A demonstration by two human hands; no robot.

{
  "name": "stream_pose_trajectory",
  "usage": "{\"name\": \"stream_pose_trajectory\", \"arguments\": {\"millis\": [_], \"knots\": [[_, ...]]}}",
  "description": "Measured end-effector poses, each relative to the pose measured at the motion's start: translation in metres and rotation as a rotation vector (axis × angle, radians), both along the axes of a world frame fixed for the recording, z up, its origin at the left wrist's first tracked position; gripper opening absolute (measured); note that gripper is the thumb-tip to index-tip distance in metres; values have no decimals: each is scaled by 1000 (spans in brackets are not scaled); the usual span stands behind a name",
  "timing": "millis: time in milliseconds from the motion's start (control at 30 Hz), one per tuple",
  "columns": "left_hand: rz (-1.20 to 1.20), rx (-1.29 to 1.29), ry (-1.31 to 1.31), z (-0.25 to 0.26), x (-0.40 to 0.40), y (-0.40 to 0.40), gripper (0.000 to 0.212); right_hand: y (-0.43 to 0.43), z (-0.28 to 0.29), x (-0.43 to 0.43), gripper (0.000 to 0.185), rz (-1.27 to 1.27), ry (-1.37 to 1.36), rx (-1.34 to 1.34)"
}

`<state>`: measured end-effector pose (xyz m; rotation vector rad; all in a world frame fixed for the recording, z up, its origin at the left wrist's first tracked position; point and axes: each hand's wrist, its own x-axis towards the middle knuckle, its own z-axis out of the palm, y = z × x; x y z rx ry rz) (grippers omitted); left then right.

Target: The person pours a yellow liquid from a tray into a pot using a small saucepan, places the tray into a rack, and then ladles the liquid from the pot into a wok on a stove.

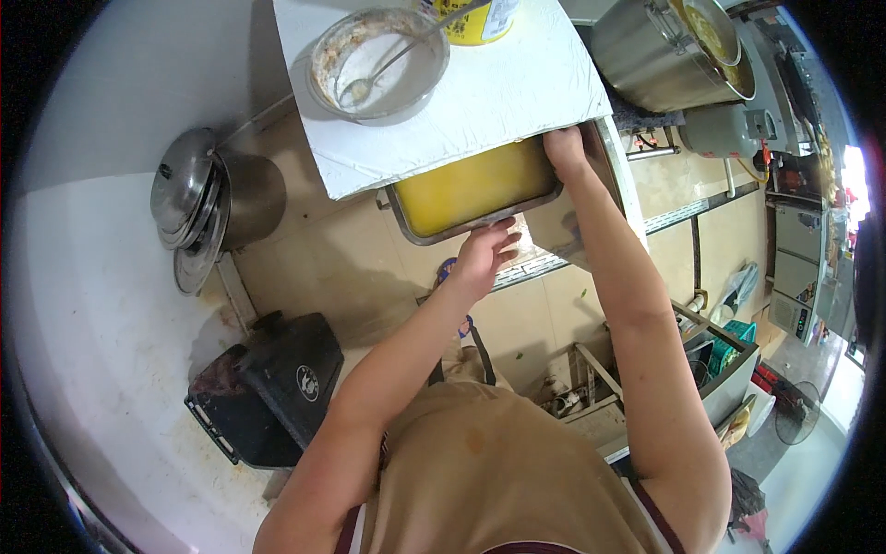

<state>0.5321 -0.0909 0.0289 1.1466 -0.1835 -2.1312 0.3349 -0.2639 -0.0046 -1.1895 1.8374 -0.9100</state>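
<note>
A rectangular metal tray (457,225) with a smooth yellow filling (471,187) lies partly beneath a white-covered tabletop (477,118), which hides its far side. My right hand (564,152) grips the right end of the tray, its fingertips hidden under the tabletop's edge. At the near wall of the tray is my left hand (484,253), fingers spread; whether they touch the metal I cannot tell. On the tabletop stand a clear bowl (325,86) with white residue, a metal spoon (391,62) resting in it, and a yellow container (477,24) bearing writing.
Left, by the wall, stands a metal pot (256,201) with several lids (183,194). A black plastic crate (277,436) lies nearer to me. Large steel pots (644,55) and a gas cylinder (716,131) are at the right. A metal drain grate (533,270) crosses the tiled floor.
</note>
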Motion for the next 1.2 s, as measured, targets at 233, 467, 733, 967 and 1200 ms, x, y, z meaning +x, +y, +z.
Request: {"name": "stream_pose_trajectory", "arguments": {"millis": [233,467,733,967,1200], "knots": [[181,187,225,19,-21,-21,39,1,-5,-30,39,266,529,48],[198,253,169,20,-18,-30,27,72,54,-12,51,-260,-385,134],[197,258,150,2,-17,-45,36,237,37,-9,41,-255,-35,132],[171,224,100,13,-15,-65,37,373,-18,-34,47,-166,187,429],[187,177,42,6,-12,-79,35,416,-23,-42,48,-173,122,637]]}}
